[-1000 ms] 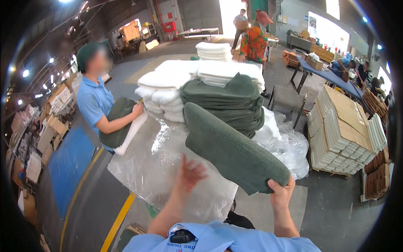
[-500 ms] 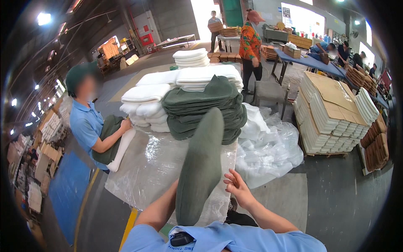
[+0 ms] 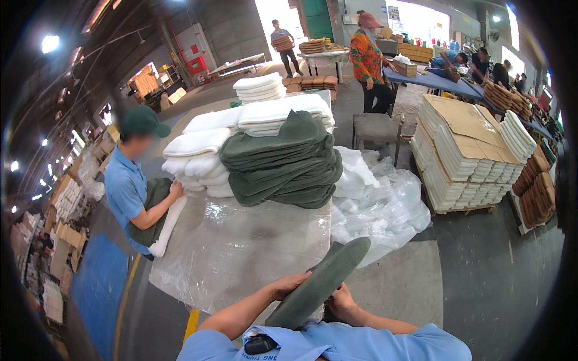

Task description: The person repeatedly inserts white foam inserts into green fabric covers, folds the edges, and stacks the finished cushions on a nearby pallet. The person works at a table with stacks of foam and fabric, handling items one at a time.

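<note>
I hold a long dark green pad [image 3: 322, 281] close in front of my chest, edge-on, so it looks like a narrow blade. Its long axis runs from low at my left, near my collar, up and away to my right, with the far rounded tip out over the corner of the desk [image 3: 241, 253] and the grey floor [image 3: 421, 283] beyond it. My left hand [image 3: 291, 284] lies on the upper side of the pad about midway along, fingers curled over its edge, gripping it. My right hand [image 3: 341, 298] is under and behind the pad at nearly the same spot, closed against its lower side; I cannot see its fingertips. Both hands are on the near half, so the far half sticks out unsupported.

The desk is straight ahead of the pad, covered in clear plastic sheet, with its near part bare. Further back on it sits a stack of green pads [image 3: 283, 165] like mine, lying flat, and behind and beside that, stacks of white pads [image 3: 208, 147]. More crumpled clear plastic [image 3: 385, 207] spills off the right side of the desk onto the floor.

A person in a blue shirt and green cap [image 3: 132, 186] stands at the desk's left side, holding a green and a white pad. To the right, well apart, a pallet of white pads topped with cardboard [image 3: 466, 150]
</note>
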The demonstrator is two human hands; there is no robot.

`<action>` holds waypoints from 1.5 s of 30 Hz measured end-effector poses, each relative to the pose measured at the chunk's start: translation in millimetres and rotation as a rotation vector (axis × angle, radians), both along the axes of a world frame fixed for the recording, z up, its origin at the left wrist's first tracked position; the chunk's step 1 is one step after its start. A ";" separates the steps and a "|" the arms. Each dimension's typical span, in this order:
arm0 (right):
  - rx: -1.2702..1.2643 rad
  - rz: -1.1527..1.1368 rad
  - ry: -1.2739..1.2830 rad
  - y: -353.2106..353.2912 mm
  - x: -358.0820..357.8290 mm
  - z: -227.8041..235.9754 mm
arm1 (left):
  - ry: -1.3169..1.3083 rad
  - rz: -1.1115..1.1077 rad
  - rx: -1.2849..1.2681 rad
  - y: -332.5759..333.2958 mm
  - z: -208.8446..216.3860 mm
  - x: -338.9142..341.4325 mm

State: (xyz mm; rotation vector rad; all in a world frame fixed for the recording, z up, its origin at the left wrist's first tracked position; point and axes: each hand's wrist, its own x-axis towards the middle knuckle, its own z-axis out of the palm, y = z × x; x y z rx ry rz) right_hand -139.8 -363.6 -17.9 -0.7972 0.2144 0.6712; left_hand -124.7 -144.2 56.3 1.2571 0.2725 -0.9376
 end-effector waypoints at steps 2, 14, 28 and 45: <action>0.051 0.005 0.029 1.2 -11.8 -10.5 | -0.003 -0.107 0.046 8.2 -7.3 5.3; -0.084 0.193 0.311 -20.7 -31.2 -73.4 | -0.481 -0.082 1.052 -26.1 -55.3 -23.0; -0.070 0.033 0.410 -9.2 4.9 -102.6 | -0.120 -0.276 0.837 -19.2 -52.4 27.3; 0.003 -0.094 0.477 4.8 24.4 -81.9 | -0.686 0.100 1.296 -41.7 -101.1 13.2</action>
